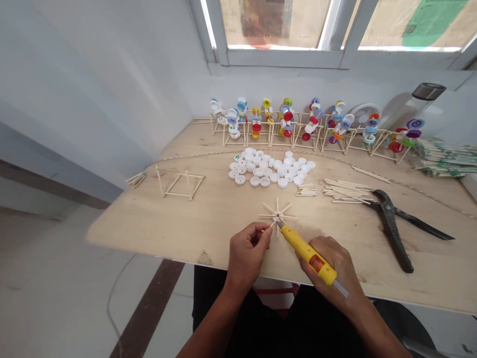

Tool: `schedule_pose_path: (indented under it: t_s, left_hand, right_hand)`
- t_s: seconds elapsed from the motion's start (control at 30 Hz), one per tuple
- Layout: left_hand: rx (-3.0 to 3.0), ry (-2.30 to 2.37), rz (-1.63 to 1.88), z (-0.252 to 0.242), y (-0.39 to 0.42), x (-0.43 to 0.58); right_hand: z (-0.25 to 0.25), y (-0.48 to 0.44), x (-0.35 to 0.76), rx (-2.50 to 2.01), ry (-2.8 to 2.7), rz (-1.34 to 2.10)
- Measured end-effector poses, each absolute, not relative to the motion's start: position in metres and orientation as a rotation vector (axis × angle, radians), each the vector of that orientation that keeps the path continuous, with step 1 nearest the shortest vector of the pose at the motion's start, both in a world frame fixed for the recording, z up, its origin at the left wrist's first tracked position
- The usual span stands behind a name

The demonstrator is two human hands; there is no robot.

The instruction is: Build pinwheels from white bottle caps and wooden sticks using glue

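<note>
My left hand [248, 251] pinches the lower left of a radial star of thin wooden sticks [278, 216], which lies on the plywood board [179, 223] with a white hub at its centre. My right hand [330, 266] grips a yellow hot glue gun [307, 253] with a clear glue stick at its rear end. Its metal nozzle touches or nearly touches the star's hub. The underside of the hub is hidden.
Beyond the star lie loose white bottle caps [270, 169] and bundled sticks [346, 191]. Black metal shears [391, 223] lie to the right. A stick frame [181, 184] sits left. Several stick-and-cap models [316, 124] stand along the wall, beside a small fan [363, 114].
</note>
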State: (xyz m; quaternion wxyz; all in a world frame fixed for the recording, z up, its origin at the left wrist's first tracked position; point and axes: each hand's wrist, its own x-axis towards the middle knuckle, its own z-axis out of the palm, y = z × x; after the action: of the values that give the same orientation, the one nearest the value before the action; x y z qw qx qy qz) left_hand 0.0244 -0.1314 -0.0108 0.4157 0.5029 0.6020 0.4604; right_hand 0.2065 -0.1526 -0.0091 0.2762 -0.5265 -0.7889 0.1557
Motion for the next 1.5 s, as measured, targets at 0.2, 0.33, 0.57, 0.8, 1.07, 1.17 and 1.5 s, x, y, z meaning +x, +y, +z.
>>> schedule_pose_path:
  t_s: [0.2, 0.33, 0.57, 0.8, 1.07, 1.17, 1.5]
  left_hand:
    - [1.271, 1.508, 1.159, -0.011, -0.132, 0.025]
    - [1.288, 1.511, 1.155, -0.011, -0.131, 0.024]
    - [1.253, 1.504, 1.168, -0.011, -0.132, 0.024]
    - [1.194, 1.47, 1.163, -0.017, -0.129, 0.021]
    - [1.467, 1.535, 1.074, -0.019, -0.116, 0.015]
    - [1.593, 1.588, 1.001, -0.018, -0.107, 0.014]
    - [1.803, 1.462, 0.905, -0.023, -0.071, 0.006]
  right_hand:
    - [-0.01, -0.152, 0.206, -1.411, -2.117, 0.405]
    - [-0.01, -0.153, 0.206, -1.402, -2.131, 0.404]
    - [-0.011, -0.152, 0.207, -1.421, -2.12, 0.382]
    - [-0.005, -0.152, 0.209, -1.49, -2.048, 0.444]
    - [0.003, -0.148, 0.217, -1.574, -1.74, 0.735]
    - [0.005, -0.148, 0.221, -1.606, -1.661, 0.78]
    - [-0.001, -0.148, 0.23, -1.631, -1.493, 0.837]
